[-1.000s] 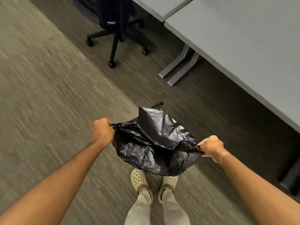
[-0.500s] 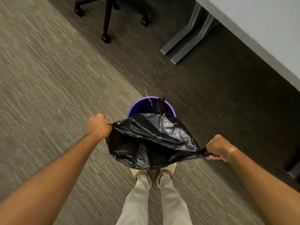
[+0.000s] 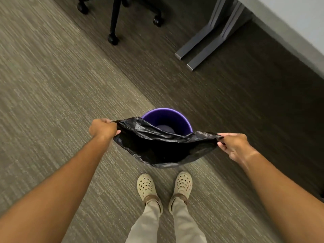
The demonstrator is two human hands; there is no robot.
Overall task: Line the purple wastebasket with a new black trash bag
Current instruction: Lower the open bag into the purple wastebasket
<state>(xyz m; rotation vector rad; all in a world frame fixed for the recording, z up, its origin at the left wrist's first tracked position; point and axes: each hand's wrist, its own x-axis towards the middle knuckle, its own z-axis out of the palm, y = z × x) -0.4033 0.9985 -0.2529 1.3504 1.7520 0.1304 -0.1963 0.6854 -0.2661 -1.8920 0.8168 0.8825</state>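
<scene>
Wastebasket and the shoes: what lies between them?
Head view: the black trash bag, stretched between both hands, hangs before the purple wastebasket; below it, bare carpet reaches the shoes.

The floor was carpet [image 3: 52, 88] in a fine streaked weave, laid in two tones: a lighter grey-brown band filled the left and lower part of the view, and a darker brown band [image 3: 219, 106] ran diagonally from the top toward the lower right, the seam between them straight. At the top stood the black wheeled base of an office chair [image 3: 115, 16], its casters resting near the seam. To its right, two grey metal desk feet [image 3: 206, 48] lay side by side on the darker carpet, rising to a pale grey surface [image 3: 298, 23] in the upper right corner. Light was soft and even.
</scene>
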